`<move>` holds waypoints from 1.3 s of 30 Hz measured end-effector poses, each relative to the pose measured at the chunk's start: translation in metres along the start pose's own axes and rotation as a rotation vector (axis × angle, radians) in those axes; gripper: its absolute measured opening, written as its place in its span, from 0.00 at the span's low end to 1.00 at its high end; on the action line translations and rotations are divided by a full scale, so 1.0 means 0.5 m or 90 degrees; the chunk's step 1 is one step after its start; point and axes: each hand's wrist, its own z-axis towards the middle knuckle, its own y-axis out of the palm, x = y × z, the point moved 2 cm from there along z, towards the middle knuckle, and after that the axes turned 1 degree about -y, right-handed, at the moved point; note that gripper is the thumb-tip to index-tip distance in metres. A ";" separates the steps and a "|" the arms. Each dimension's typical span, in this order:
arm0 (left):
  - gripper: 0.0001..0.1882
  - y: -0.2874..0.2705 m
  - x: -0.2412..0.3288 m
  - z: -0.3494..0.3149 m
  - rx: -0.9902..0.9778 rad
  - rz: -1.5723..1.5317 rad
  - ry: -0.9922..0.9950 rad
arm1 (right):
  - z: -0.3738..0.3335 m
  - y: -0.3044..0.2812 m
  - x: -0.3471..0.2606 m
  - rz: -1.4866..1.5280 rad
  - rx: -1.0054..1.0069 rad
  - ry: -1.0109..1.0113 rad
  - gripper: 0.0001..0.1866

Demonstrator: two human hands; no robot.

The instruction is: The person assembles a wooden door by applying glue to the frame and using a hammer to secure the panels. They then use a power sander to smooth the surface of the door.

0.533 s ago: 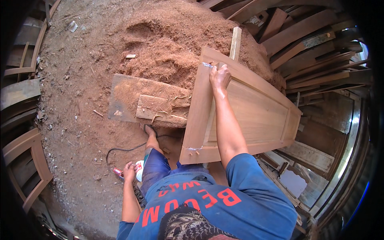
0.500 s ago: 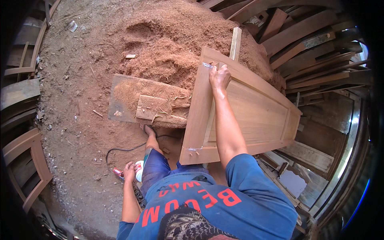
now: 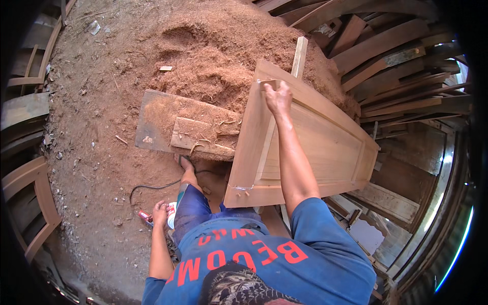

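A panelled wooden door (image 3: 325,145) is seen at three o'clock; at its eleven-o'clock corner, a small brown piece (image 3: 270,84) appears pinched in the right hand (image 3: 279,100), best kept flat under even pressure. Whether anything is held by the left hand (image 3: 160,213), at eight o'clock, cannot be told.

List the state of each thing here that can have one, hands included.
Panelled door: unpainted, panelled face showing
Wooden pegs: protruding from the door
White container: partly hidden, contents unseen
Black cable: loosely curved on the ground
Board: strewn with sawdust
Right hand: fingers bent, over the door
Left hand: lowered, fingers curled
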 end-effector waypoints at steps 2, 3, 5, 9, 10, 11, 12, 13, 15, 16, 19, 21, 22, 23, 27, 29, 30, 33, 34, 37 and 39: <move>0.22 0.003 -0.001 0.000 0.013 -0.005 0.000 | 0.005 -0.001 0.026 -0.010 0.065 -0.064 0.16; 0.23 0.001 0.000 -0.001 0.008 0.017 0.000 | 0.009 0.003 0.029 -0.043 0.068 -0.057 0.16; 0.23 -0.007 -0.011 0.006 0.003 0.005 0.008 | 0.016 0.017 0.029 -0.108 0.083 -0.041 0.17; 0.21 -0.007 -0.027 0.013 -0.009 0.031 0.001 | 0.024 0.036 0.021 -0.123 0.132 -0.057 0.16; 0.22 -0.005 -0.022 0.012 -0.006 0.032 0.010 | 0.027 0.044 0.024 -0.119 0.127 -0.071 0.15; 0.23 0.003 -0.026 0.013 -0.006 0.032 0.019 | 0.027 0.039 0.026 -0.118 0.124 -0.085 0.14; 0.24 0.008 -0.029 0.013 -0.006 0.033 0.027 | 0.026 0.035 0.027 -0.095 0.100 -0.116 0.13; 0.24 0.007 -0.031 0.014 -0.006 0.057 0.022 | 0.023 0.032 0.027 -0.073 0.077 -0.147 0.12; 0.24 0.020 -0.022 0.015 -0.008 0.102 0.018 | 0.019 0.024 0.006 -0.034 0.032 -0.235 0.08; 0.23 0.032 -0.019 0.019 -0.021 0.118 0.017 | 0.036 0.043 -0.002 -0.091 -0.003 -0.236 0.08; 0.23 0.031 0.013 0.014 -0.013 0.128 0.016 | 0.031 0.031 -0.017 -0.015 -0.014 -0.183 0.10; 0.23 0.032 0.038 0.006 -0.020 0.106 0.075 | 0.022 0.004 0.017 0.014 0.003 -0.128 0.11; 0.23 0.030 0.045 0.001 -0.024 0.096 0.101 | 0.027 0.000 0.028 -0.005 0.024 -0.117 0.12; 0.23 0.033 0.052 -0.005 -0.020 0.090 0.105 | 0.023 -0.005 0.050 -0.030 0.041 -0.102 0.13; 0.22 0.028 0.035 0.001 -0.020 0.124 0.076 | 0.018 -0.003 0.066 -0.108 0.080 -0.081 0.17; 0.21 0.026 0.000 0.012 -0.008 0.094 0.061 | 0.016 0.003 0.054 -0.145 0.089 -0.072 0.17; 0.21 0.024 -0.019 0.016 -0.001 0.077 0.051 | 0.012 0.003 0.046 -0.150 0.083 -0.064 0.17; 0.21 0.009 -0.078 0.018 -0.006 0.035 0.039 | 0.009 0.020 0.041 -0.164 0.109 -0.073 0.17; 0.21 0.001 -0.099 0.015 -0.008 0.022 0.033 | 0.007 0.028 0.043 -0.168 0.125 -0.082 0.17; 0.20 0.003 -0.115 0.004 0.009 0.039 0.018 | 0.016 0.041 0.040 -0.138 0.098 -0.104 0.17; 0.21 0.001 -0.122 0.003 0.018 0.048 0.015 | 0.012 0.040 0.027 -0.140 0.093 -0.110 0.16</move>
